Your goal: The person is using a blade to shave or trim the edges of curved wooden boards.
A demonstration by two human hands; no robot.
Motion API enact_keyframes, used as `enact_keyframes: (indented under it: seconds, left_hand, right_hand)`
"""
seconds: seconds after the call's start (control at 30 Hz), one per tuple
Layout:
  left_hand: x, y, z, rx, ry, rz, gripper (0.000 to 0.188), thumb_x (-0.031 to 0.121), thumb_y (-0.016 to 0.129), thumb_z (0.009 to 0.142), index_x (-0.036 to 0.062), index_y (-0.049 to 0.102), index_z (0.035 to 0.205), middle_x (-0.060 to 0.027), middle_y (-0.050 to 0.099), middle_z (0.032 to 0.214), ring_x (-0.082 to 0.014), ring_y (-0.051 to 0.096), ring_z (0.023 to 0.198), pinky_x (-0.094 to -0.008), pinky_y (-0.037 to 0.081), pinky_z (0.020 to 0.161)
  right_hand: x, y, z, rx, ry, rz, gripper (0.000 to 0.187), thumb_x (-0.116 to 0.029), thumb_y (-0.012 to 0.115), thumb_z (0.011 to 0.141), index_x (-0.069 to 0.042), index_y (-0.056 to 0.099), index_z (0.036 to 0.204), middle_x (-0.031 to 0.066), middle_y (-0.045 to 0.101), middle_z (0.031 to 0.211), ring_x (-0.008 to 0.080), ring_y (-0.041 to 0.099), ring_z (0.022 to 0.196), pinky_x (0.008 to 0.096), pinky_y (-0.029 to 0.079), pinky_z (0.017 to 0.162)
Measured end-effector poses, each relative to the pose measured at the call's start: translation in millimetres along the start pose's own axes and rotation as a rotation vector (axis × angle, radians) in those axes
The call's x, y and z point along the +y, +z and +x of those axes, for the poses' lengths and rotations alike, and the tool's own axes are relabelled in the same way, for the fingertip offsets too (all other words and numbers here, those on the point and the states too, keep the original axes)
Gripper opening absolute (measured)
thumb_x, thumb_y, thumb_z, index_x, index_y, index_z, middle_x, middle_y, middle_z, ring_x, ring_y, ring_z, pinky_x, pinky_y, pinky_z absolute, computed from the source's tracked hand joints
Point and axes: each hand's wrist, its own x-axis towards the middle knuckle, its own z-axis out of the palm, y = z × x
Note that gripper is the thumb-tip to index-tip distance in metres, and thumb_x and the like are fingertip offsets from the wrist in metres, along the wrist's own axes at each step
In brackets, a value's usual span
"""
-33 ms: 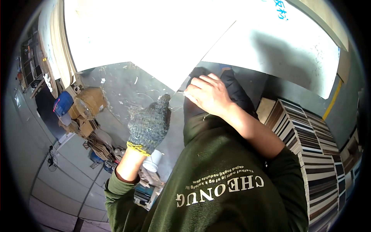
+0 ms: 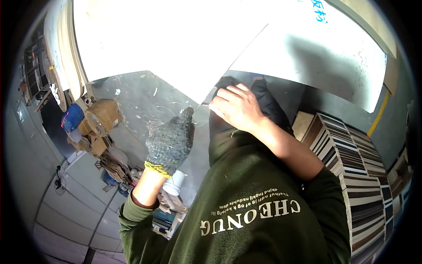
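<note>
The sheet (image 2: 184, 50), white and large, spreads across the top of the view, and its pointed corner (image 2: 198, 97) juts toward the person between the two hands. To the right of the sheet, along a thin dark line, is a second sheet (image 2: 329, 61); glare hides how the two overlap.

The right hand (image 2: 239, 105), bare, is just right of the sheet's corner. Its fingers are bent and drawn together, seemingly pinching a thin sliver (image 2: 205, 104) that points at the corner; it is too small to identify, and whether it touches the sheet cannot be told. The left hand (image 2: 170, 136), in a grey glove with a yellow cuff, is just below the sheet's corner. Its fingers are partly curled, one digit pointing up toward the sheet; whether they grip anything cannot be told.

As for progress, attention seems to be on that one corner. It reads as a sharp, whole point, with no break visible along the edges leading to it. Pale scraps (image 2: 155, 91) and fine strands on the floor (image 2: 132, 94) below the sheet suggest that some material has already come off something, though not clearly this sheet. Nothing looks finished at the corner, and how much remains elsewhere on the sheet is lost in the glare.
</note>
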Motion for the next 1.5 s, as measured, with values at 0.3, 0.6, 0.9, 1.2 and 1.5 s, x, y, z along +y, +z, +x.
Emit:
enact_keyframes:
  seconds: [0.3, 0.6, 0.9, 1.2, 1.5]
  left_hand:
    - [1, 7, 0, -0.049, -0.046, 0.060, 0.035, 0.026, 0.051, 0.093, 0.0123, 0.056, 0.125, -0.0166, 0.067, 0.084, -0.0346, 0.065, 0.069, -0.0472, 0.051, 0.060]
    - [-12, 36, -3, 0.041, -0.008, 0.124, 0.033, 0.024, 0.050, 0.093, 0.0050, 0.059, 0.118, -0.0186, 0.068, 0.086, -0.0345, 0.067, 0.075, -0.0470, 0.052, 0.067]
    - [-3, 31, 4, 0.035, -0.059, 0.011, 0.034, 0.024, 0.049, 0.093, 0.0032, 0.058, 0.118, -0.0199, 0.068, 0.087, -0.0362, 0.067, 0.077, -0.0482, 0.052, 0.069]
    - [-46, 132, 20, -0.335, -0.133, -0.085, 0.028, 0.021, 0.044, 0.091, 0.0035, 0.058, 0.108, -0.0247, 0.067, 0.092, -0.0434, 0.065, 0.084, -0.0542, 0.051, 0.075]
    - [-28, 168, -29, -0.310, -0.612, -1.576, 0.041, 0.034, 0.058, 0.092, 0.0040, 0.061, 0.119, -0.0063, 0.062, 0.081, -0.0145, 0.060, 0.073, -0.0296, 0.049, 0.068]
  right_hand:
    - [-1, 0, 8, -0.034, 0.004, 0.003, 0.009, -0.021, 0.071, 0.078, -0.015, 0.064, 0.075, -0.0006, 0.056, 0.076, 0.0184, 0.058, 0.076, 0.0336, 0.043, 0.073]
    - [-7, -2, 20, -0.092, -0.023, -0.015, 0.006, -0.019, 0.060, 0.081, -0.013, 0.063, 0.078, -0.0007, 0.055, 0.081, 0.0168, 0.058, 0.081, 0.0341, 0.043, 0.078]
    - [-3, -3, 22, -0.091, -0.051, -0.016, 0.007, -0.018, 0.059, 0.080, -0.013, 0.063, 0.078, -0.0010, 0.057, 0.084, 0.0173, 0.058, 0.082, 0.0342, 0.042, 0.077]
    - [15, -12, 6, -0.184, -0.002, -0.151, 0.006, -0.018, 0.060, 0.081, -0.014, 0.065, 0.081, -0.0001, 0.059, 0.086, 0.0184, 0.060, 0.086, 0.0339, 0.044, 0.079]
    - [8, -21, 11, -0.423, 0.611, 0.225, 0.019, -0.026, 0.072, 0.082, -0.010, 0.073, 0.093, 0.0076, 0.072, 0.087, 0.0243, 0.069, 0.087, 0.0361, 0.051, 0.083]
